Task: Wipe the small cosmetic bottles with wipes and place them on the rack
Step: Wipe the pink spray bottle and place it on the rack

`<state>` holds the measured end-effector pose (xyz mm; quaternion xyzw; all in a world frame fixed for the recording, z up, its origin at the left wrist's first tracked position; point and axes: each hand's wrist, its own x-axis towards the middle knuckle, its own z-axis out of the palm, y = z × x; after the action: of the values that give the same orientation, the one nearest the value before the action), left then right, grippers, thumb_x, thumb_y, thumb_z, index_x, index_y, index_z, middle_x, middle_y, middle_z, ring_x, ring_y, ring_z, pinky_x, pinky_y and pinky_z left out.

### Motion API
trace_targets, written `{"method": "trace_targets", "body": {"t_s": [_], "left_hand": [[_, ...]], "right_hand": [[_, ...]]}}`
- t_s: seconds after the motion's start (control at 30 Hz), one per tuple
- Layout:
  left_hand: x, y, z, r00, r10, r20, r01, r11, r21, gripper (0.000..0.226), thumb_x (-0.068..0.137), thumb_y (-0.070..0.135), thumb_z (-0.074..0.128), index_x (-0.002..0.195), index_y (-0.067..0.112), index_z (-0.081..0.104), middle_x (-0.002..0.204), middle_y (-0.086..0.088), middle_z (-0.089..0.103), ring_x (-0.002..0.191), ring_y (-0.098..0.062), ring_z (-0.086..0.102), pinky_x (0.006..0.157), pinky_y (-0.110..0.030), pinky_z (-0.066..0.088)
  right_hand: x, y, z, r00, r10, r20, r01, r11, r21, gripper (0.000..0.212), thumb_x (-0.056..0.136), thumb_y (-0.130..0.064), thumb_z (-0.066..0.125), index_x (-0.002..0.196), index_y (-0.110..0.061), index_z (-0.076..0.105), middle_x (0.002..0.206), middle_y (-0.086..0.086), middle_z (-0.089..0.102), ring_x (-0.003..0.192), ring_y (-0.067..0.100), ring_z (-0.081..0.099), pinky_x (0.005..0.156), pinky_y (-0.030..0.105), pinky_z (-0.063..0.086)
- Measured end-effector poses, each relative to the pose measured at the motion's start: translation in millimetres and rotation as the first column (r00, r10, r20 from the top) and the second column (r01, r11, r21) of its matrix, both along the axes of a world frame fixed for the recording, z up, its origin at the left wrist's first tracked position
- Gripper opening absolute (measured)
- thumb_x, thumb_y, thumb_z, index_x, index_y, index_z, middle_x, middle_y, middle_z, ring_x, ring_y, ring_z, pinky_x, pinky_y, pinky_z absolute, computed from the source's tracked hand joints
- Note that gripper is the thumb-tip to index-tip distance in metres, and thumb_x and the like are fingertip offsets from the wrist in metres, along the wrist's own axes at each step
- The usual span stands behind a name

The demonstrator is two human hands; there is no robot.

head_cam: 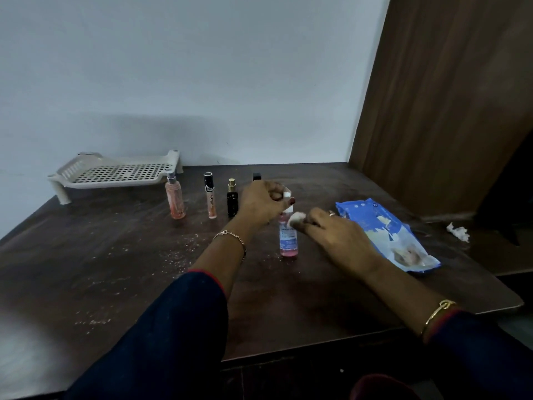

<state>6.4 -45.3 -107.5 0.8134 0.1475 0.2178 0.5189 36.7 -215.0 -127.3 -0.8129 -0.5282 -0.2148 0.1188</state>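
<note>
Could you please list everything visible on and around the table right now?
rack: one, cream, far left of table, nothing on it.
peach bottle: one, standing nearest the rack.
slim bottle: one, black cap, right of it.
black bottle: one, gold cap, next along.
black cap: one, behind the left hand, rest hidden.
pink bottle: one, white top, held mid-table.
wipe: one, white, pressed on the pink bottle.
wipes pack: one, blue, right side.
crumpled wipe: one, white, far right.
table: one, dark brown, dusty.
left hand: grips the bottle's top.
right hand: holds the wipe.
</note>
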Motion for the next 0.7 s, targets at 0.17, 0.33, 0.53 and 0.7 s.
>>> {"method": "trace_targets", "body": {"t_s": [0.17, 0.33, 0.53, 0.7], "left_hand": [[-1.9, 11.7, -2.8, 0.999, -0.038, 0.001, 0.038, 0.999, -0.039, 0.021, 0.078, 0.004, 0.071, 0.099, 0.001, 0.067, 0.074, 0.004, 0.063, 0.073, -0.008, 0.06, 0.065, -0.012, 0.05], [-8.9, 22.8, -6.6, 0.997, -0.078, 0.014, 0.079, 0.991, -0.107, 0.026, 0.082, -0.002, 0.064, 0.108, -0.007, 0.062, 0.092, -0.015, 0.067, 0.076, -0.012, 0.061, 0.069, -0.016, 0.053], [-22.8, 25.9, -3.9, 0.987, -0.154, 0.038, 0.159, 0.955, -0.25, 0.029, 0.086, -0.01, 0.053, 0.115, -0.011, 0.056, 0.089, -0.011, 0.063, 0.058, 0.002, 0.062, 0.05, -0.011, 0.049], [-31.7, 31.7, -4.4, 0.991, -0.133, 0.012, 0.13, 0.939, -0.319, 0.027, 0.087, -0.006, 0.055, 0.11, 0.002, 0.064, 0.085, -0.002, 0.065, 0.077, -0.011, 0.058, 0.067, -0.025, 0.044]], "right_hand": [[0.0, 10.4, -10.7, 0.993, 0.032, 0.114, -0.023, 0.997, -0.079, 0.047, 0.081, -0.02, 0.034, 0.12, -0.016, 0.06, 0.092, 0.006, 0.06, 0.071, 0.025, 0.061, 0.046, 0.032, 0.043], [-4.8, 5.6, -20.3, 0.996, 0.063, 0.063, -0.044, 0.962, -0.271, 0.038, 0.089, -0.022, 0.038, 0.122, -0.02, 0.057, 0.113, 0.005, 0.061, 0.085, 0.032, 0.065, 0.058, 0.039, 0.054], [-6.9, -4.2, -31.4, 0.984, 0.173, 0.035, -0.153, 0.935, -0.321, 0.034, 0.09, -0.034, 0.038, 0.118, -0.031, 0.057, 0.11, -0.004, 0.061, 0.079, 0.022, 0.065, 0.051, 0.032, 0.051], [4.5, 9.9, -18.2, 0.995, 0.097, -0.012, -0.096, 0.993, 0.07, 0.038, 0.076, -0.004, 0.067, 0.109, -0.023, 0.063, 0.092, 0.0, 0.061, 0.072, 0.023, 0.063, 0.051, 0.035, 0.051]]}}
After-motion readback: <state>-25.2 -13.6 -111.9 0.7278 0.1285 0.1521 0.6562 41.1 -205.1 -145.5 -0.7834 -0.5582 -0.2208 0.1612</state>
